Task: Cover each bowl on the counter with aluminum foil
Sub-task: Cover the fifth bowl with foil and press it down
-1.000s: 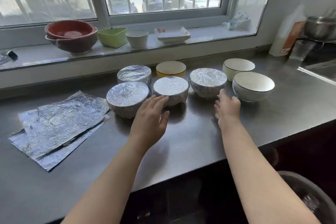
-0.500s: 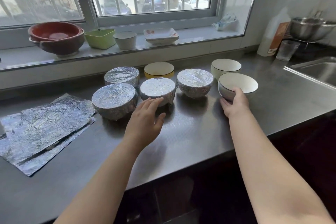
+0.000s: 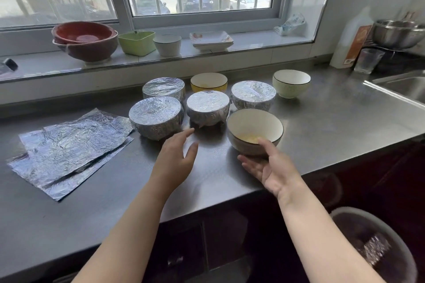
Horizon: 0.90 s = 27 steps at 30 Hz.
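Hands [image 3: 271, 166] beside smooth round uncovered bowl [image 3: 254, 131].

A windowsill [image 3: 253, 41] holds a stack of red bowls [image 3: 85, 39], a green square dish [image 3: 136, 42], a white cup [image 3: 167, 45] and stacked square plates [image 3: 211, 40]. At far right stand a steel mixing bowl [image 3: 397, 33], a drinking glass [image 3: 368, 61] and a sink [image 3: 404, 87].

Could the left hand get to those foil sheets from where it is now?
Probably yes. The left hand hovers open and holds nothing, and the foil sheets lie flat on the counter to its left. Only bare counter lies between them; the covered bowls sit further back.
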### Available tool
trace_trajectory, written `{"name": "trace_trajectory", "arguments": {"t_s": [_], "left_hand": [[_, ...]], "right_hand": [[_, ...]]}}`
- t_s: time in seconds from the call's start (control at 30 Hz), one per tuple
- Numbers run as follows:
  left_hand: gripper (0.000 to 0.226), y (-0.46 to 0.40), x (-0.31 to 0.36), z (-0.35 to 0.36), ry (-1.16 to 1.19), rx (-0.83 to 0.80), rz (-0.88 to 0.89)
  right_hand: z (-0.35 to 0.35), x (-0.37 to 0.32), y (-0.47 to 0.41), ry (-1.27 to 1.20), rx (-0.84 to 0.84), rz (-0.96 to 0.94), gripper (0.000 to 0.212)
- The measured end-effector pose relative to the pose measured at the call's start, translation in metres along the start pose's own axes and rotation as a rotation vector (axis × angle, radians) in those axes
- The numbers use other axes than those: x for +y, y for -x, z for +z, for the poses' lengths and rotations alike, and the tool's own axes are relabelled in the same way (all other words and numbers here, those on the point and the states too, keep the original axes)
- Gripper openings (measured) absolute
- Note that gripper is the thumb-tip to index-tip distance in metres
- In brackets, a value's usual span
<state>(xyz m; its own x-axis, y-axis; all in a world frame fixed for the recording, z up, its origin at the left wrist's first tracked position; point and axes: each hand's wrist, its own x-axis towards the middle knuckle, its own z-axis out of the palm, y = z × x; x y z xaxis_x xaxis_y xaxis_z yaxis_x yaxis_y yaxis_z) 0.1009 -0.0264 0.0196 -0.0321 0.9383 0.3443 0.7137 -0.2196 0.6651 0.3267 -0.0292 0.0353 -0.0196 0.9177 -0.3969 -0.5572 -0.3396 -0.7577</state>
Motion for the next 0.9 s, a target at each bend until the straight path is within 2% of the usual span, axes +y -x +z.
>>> {"name": "trace_trajectory", "arguments": {"t_s": [0.23,0.3,0.47,0.63,0.77,0.9], "left_hand": [[0.031,0.026,0.002,-0.019,0.420,-0.034,-0.217],[0.041,0.033,-0.002,-0.027,0.509,-0.011,-0.284],[0.043,0.048,-0.019,-0.049,0.559,0.105,-0.368],[0.057,0.059,-0.044,-0.064,0.534,0.192,-0.395],[0.060,0.059,-0.047,-0.072,0.502,0.182,-0.373],[0.055,0.053,-0.055,-0.075,0.462,0.158,-0.328]], "right_hand": [[0.040,0.037,0.036,0.277,-0.251,0.134,0.037],[0.049,0.046,0.040,0.353,-0.322,0.174,0.038],[0.066,0.061,0.041,0.588,-0.423,0.169,0.050],[0.076,0.062,0.043,0.883,-0.558,0.149,0.062],[0.080,0.050,0.032,1.099,-0.486,0.023,0.076],[0.080,0.049,0.016,1.024,-0.415,-0.219,0.078]]}}
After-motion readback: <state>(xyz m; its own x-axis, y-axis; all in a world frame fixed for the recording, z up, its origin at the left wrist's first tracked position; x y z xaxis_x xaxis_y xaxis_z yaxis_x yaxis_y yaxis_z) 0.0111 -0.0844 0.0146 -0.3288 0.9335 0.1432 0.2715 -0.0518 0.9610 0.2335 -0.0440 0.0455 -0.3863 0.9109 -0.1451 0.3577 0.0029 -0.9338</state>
